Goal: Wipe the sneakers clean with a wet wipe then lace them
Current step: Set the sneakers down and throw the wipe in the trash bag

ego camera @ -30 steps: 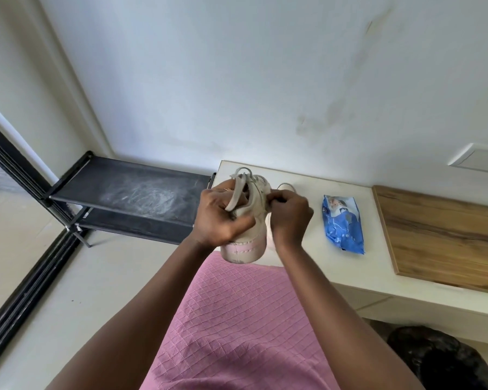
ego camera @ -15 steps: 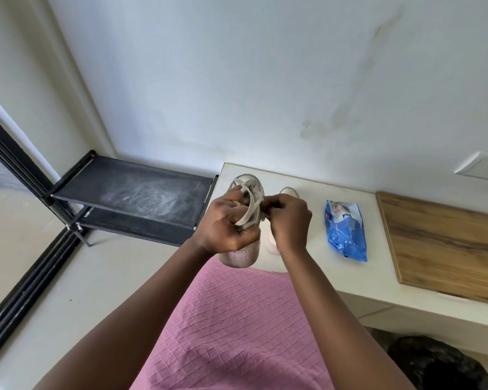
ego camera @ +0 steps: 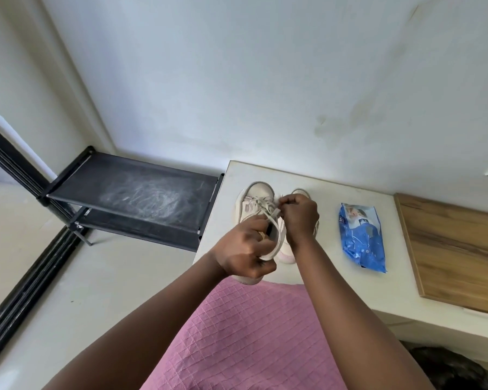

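From my remote seat I take the blue wipe pack (ego camera: 362,237) as my mark; it lies flat on the white tabletop (ego camera: 330,280).

Far to the left of the pack, off the tabletop, stands a black shoe rack (ego camera: 130,190) with a dusty, scuffed top shelf.

Nearer the pack comes the left hand (ego camera: 244,253). Its fingers are curled round a loop of the pale lace (ego camera: 273,223), and a ring (ego camera: 261,235) shows on one finger. The hand sits over the heel end of the left sneaker (ego camera: 255,197) — a white shoe with its toe pointing at the wall and its heel at the tabletop's near edge. I cannot tell whether the heel rests on the tabletop or is lifted a little.

Closer to the pack again, the right hand (ego camera: 300,218) is closed in a pinch on the lace above the middle of that shoe, fingertips together, the lace running from it down toward the left hand. Under this hand lies the second sneaker (ego camera: 286,256), just beside the first and mostly hidden; only its toe and pinkish heel show.

A strip of bare tabletop separates the shoes from the pack. Right of the pack, apart from it, a wooden board (ego camera: 457,249) lies flat. Below the pack in my view — the person's pink quilted garment (ego camera: 251,333).
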### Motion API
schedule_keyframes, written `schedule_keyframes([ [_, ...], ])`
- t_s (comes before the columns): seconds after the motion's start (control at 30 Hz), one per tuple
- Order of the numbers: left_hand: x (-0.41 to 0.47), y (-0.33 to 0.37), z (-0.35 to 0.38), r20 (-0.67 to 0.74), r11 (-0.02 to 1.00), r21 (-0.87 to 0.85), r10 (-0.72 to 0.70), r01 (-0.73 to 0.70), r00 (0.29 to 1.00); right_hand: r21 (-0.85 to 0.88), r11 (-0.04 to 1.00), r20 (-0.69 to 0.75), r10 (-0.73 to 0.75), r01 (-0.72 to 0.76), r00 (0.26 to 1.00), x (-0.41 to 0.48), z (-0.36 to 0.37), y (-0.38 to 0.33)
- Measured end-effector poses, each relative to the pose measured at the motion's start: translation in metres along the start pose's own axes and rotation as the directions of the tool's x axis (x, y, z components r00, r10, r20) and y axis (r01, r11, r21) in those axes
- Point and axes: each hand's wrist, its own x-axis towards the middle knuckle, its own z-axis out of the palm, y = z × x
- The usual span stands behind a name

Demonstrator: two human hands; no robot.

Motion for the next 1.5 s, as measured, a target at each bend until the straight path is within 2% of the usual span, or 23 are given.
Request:
schedule_keyframes([
  [0.13,-0.03,-0.034,0.024,0.059,0.994,0.108,0.029,-0.035,0.998,0.073,0.99,-0.023,0.124,-0.122,0.992,0.009,0.021,0.034],
  [0.23,-0.049,-0.062,0.041,0.064,0.987,0.162,0.013,-0.024,0.998,0.18,0.963,0.073,0.191,-0.202,0.979,0.013,0.032,0.053],
  [0.37,-0.062,-0.092,0.058,0.109,0.983,0.181,0.012,-0.032,0.994,0.383,0.828,0.217,0.349,-0.409,0.912,0.023,0.051,0.07],
  [0.43,-0.066,-0.108,0.064,0.125,0.979,0.203,0.006,-0.032,0.992,0.419,0.794,0.238,0.373,-0.441,0.897,0.029,0.06,0.075],
  [0.57,-0.072,-0.131,0.075,0.196,0.967,0.251,-0.015,-0.035,0.98,0.362,0.848,0.221,0.326,-0.388,0.919,0.038,0.075,0.08],
  [0.63,-0.076,-0.138,0.08,0.223,0.963,0.27,-0.044,-0.018,0.974,0.267,0.904,0.181,0.293,-0.334,0.939,0.042,0.084,0.086],
  [0.73,-0.083,-0.145,0.086,0.178,0.964,0.267,-0.031,-0.018,0.984,0.106,0.961,0.124,0.242,-0.255,0.962,0.042,0.089,0.091],
  [0.9,-0.102,-0.145,0.092,0.146,0.957,0.291,-0.068,0.023,0.987,-0.04,0.989,0.094,0.144,-0.141,0.985,0.033,0.083,0.088],
  [1.0,-0.097,-0.14,0.083,0.222,0.951,0.304,-0.134,0.062,0.966,-0.078,0.99,0.116,0.122,-0.113,0.986,0.024,0.079,0.088],
  [1.07,-0.096,-0.132,0.073,0.329,0.945,0.296,-0.235,0.136,0.915,-0.062,0.99,0.115,0.136,-0.13,0.984,0.017,0.075,0.091],
  [1.1,-0.096,-0.125,0.069,0.397,0.931,0.297,-0.323,0.212,0.859,-0.04,0.992,0.1,0.125,-0.121,0.987,0.012,0.07,0.093],
  [1.17,-0.097,-0.11,0.058,0.528,0.863,0.365,-0.501,0.349,0.686,0.018,0.996,0.057,0.089,-0.091,0.994,0.001,0.059,0.093],
  [1.2,-0.097,-0.1,0.054,0.559,0.836,0.405,-0.546,0.369,0.624,0.053,0.995,0.036,0.081,-0.083,0.996,-0.006,0.051,0.095],
  [1.23,-0.096,-0.088,0.051,0.569,0.832,0.415,-0.553,0.368,0.609,0.095,0.992,0.022,0.08,-0.082,0.997,-0.012,0.042,0.098],
  [1.3,-0.083,-0.057,0.057,0.531,0.869,0.292,-0.495,0.4,0.687,0.188,0.978,-0.015,0.098,-0.094,0.995,-0.024,0.02,0.106],
  [1.33,-0.073,-0.041,0.065,0.495,0.857,0.184,-0.504,0.481,0.708,0.228,0.968,-0.033,0.11,-0.1,0.993,-0.028,0.01,0.111],
  [1.37,-0.058,-0.022,0.078,0.482,0.81,0.08,-0.542,0.582,0.688,0.274,0.955,-0.058,0.138,-0.117,0.989,-0.033,-0.003,0.118],
  [1.4,-0.043,-0.004,0.093,0.488,0.733,0.007,-0.596,0.68,0.638,0.331,0.931,-0.081,0.187,-0.15,0.979,-0.036,-0.017,0.126],
  [1.43,-0.026,0.013,0.111,0.501,0.667,-0.021,-0.638,0.745,0.585,0.411,0.892,-0.104,0.253,-0.19,0.962,-0.037,-0.032,0.136],
  [1.5,0.001,0.041,0.151,0.534,0.615,-0.007,-0.664,0.789,0.523,0.562,0.789,-0.144,0.389,-0.248,0.91,-0.037,-0.063,0.157],
])
